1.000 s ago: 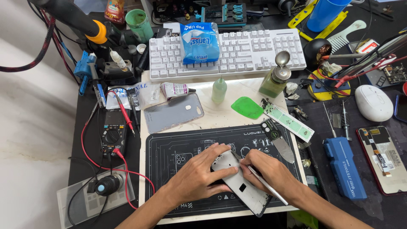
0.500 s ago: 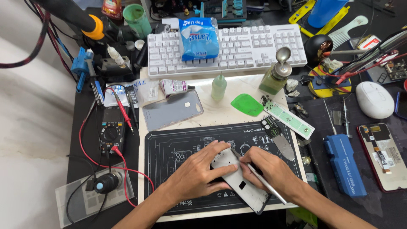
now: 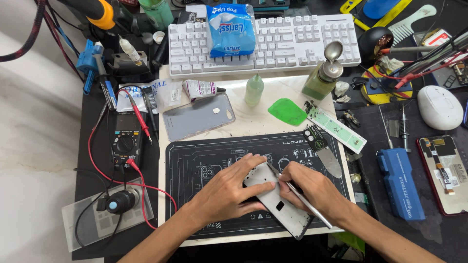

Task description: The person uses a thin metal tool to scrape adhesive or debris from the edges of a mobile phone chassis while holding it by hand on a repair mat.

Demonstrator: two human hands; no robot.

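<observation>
Desk (image 3: 117,243): dark and full of tools, with a white board on top in the middle.
Keyboard (image 3: 273,44): white, at the back of the desk. A blue bag (image 3: 230,29) of tissues lies on it.
Mat (image 3: 195,165): black with white line drawings. It lies on the white board, at the near edge.
Phone frame (image 3: 278,204): grey and flat, with a small square hole. It lies slanted on the mat, between both hands.
Left hand (image 3: 229,192): flat on the phone frame, fingers spread, pressing it down on the mat.
Right hand (image 3: 312,187): closed around a thin metal tool (image 3: 302,199). The tip of the tool touches the top of the phone frame.
Phone case (image 3: 199,117): grey, lying flat just behind the mat.
Blue box (image 3: 400,182): a long closed case, right of the mat. I cannot tell what is in it.
Meter (image 3: 126,141): black, left of the mat, with red wires.
Mouse (image 3: 439,107): white, far right.
Pump bottle (image 3: 321,78): has green liquid inside and a metal top. It stands near the keyboard.
Small bottle (image 3: 254,90): pale green with a pointed tip. It stands upright left of the pump bottle.
Green pick (image 3: 287,111): a flat plastic piece between the small bottle and the mat.
</observation>
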